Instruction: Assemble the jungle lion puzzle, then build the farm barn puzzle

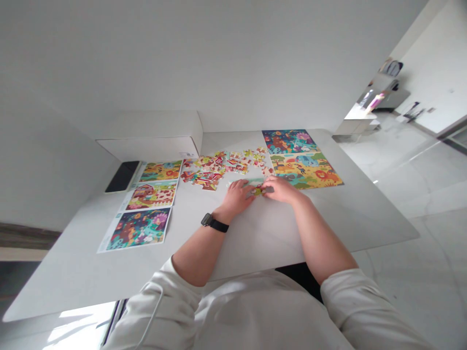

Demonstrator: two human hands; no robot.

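Observation:
On the table, my left hand (238, 197) and my right hand (280, 188) nearly meet over a few puzzle pieces (258, 190) in green and red. My right fingers pinch the right edge of these pieces. The left fingers are bent, with thumb and fingertips closed on the left side, and they cover part of the pieces. A pale green strip of pieces (255, 182) shows just behind the fingertips. Beyond my hands lies a spread of loose puzzle pieces (207, 175), mostly red, yellow and green, some overlapping.
Two finished-looking puzzle pictures (306, 170) lie at the right back. Three printed picture sheets (149, 194) are on the left, beside a dark phone-like slab (123, 176). A white box (149, 146) stands against the wall. The white table (266, 238) has a rounded right edge.

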